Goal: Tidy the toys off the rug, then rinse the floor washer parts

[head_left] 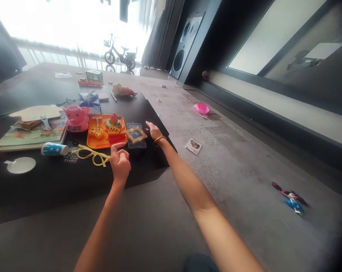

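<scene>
"Where to look for the left hand [120, 162]?"
"Just beside the yellow glasses [94, 153], near the front of the orange tray [100, 145]. Curled up, with one finger poking out. Can't tell about any grip."
"And the right hand [154, 132]?"
"Near the side edge of the worktop [150, 164]. Wide, with stretched-out fingers."
"Near what?"
"The gold frame [129, 137], on top of a dark frame [139, 145]."
</scene>
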A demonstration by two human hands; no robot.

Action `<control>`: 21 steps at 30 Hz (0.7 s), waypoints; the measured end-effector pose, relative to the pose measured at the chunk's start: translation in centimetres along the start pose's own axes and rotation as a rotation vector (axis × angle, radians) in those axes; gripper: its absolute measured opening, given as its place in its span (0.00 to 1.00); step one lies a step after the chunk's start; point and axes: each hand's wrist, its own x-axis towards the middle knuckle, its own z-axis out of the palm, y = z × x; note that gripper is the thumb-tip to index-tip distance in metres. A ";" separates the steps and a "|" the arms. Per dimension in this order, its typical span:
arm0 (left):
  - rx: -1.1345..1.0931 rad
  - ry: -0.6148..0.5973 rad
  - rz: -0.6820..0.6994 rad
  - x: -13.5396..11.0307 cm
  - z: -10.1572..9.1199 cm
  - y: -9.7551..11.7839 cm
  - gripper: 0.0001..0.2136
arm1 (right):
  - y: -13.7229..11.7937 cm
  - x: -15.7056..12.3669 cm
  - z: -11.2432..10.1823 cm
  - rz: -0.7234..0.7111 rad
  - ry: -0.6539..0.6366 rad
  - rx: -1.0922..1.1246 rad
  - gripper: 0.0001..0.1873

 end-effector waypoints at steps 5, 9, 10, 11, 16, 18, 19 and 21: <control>-0.011 -0.016 -0.019 -0.4 -0.1 0.2 0.18 | 1.6 -0.2 1.1 -0.068 -0.252 -0.298 0.29; 0.043 -0.045 0.019 -0.2 -0.3 -0.1 0.17 | 5.1 -4.4 -0.8 0.163 -0.112 -0.454 0.31; 0.062 -0.050 0.032 -0.1 -0.3 -0.1 0.17 | 6.8 -6.4 -1.8 0.277 -0.054 -0.476 0.30; 0.080 -0.054 0.049 -0.1 -0.2 -0.2 0.17 | 8.6 -8.6 -3.0 0.392 0.000 -0.496 0.30; 0.129 -0.037 0.131 0.3 -0.6 0.4 0.14 | 16.4 -22.8 -8.2 0.607 0.067 -0.511 0.25; 0.163 -0.037 0.165 0.1 -0.9 0.9 0.10 | 17.8 -28.4 -8.8 0.681 0.000 -0.366 0.28; 0.187 -0.039 0.199 -0.2 -1.1 1.0 0.09 | 18.2 -31.1 -8.9 0.728 -0.038 -0.277 0.30; 0.211 0.009 0.353 -1.6 -1.4 0.7 0.07 | 18.9 -36.5 -8.8 0.814 -0.099 -0.135 0.27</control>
